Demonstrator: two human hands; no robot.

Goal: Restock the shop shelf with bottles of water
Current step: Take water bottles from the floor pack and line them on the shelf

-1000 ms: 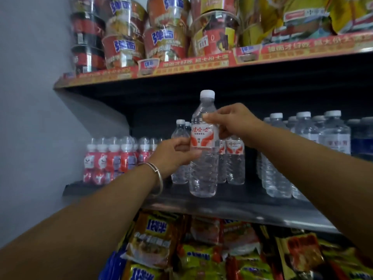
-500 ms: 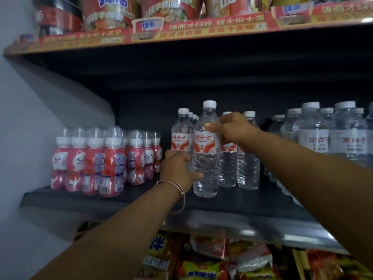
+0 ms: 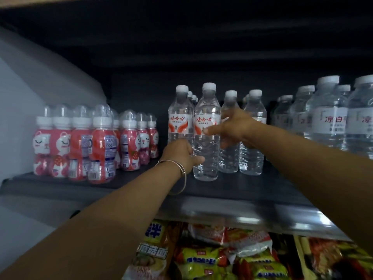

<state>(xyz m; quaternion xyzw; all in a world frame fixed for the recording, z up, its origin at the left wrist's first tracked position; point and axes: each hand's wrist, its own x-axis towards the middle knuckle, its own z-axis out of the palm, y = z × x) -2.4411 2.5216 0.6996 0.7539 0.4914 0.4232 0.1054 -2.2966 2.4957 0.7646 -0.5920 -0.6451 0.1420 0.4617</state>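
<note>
A clear water bottle (image 3: 206, 110) with a white cap and a red-and-white label stands on the dark shelf (image 3: 242, 190), at the front of a row of matching water bottles (image 3: 180, 122). My left hand (image 3: 179, 154), a bangle on its wrist, grips the bottle's lower body with the thumb across the front. My right hand (image 3: 236, 128) holds the bottle at label height from the right. Its thumb lies on the label, and its fingers are blurred at the bottle's right side.
Pink cat-printed drink bottles (image 3: 101, 146) fill the shelf's left end by the grey wall. Larger white-labelled water bottles (image 3: 331, 122) crowd the right. More small bottles (image 3: 252, 134) stand just behind my right hand. Noodle packets (image 3: 201, 259) lie on the shelf below.
The bottle went from the air onto the shelf. My right hand slid from the bottle's neck down to the label. My left hand moved lower on the body. The camera tilted down and closer.
</note>
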